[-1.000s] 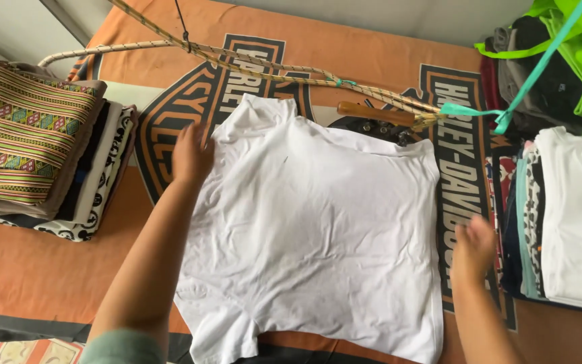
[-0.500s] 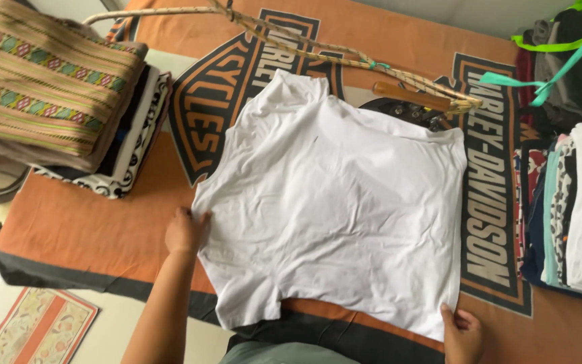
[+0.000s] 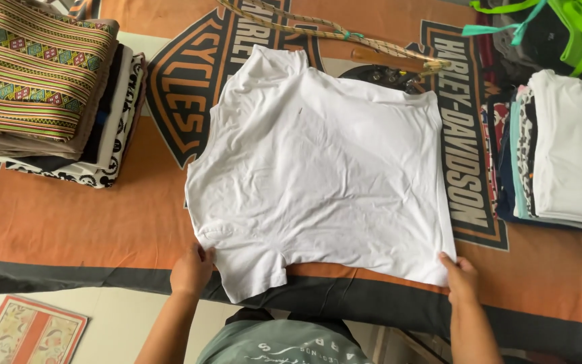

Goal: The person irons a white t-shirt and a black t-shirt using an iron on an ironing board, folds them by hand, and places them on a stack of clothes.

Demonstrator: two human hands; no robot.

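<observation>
Both hands (image 3: pixel 191 268) (image 3: pixel 461 276) now grip shirt's (image 3: pixel 318 175) near edge.

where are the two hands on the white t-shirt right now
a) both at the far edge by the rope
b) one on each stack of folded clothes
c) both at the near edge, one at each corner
c: the left hand and right hand each grip a near corner of the white t-shirt.

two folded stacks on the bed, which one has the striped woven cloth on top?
The stack at the far left: a green, brown and patterned striped cloth tops it. The right-side stack is topped by plain white fabric.
</observation>
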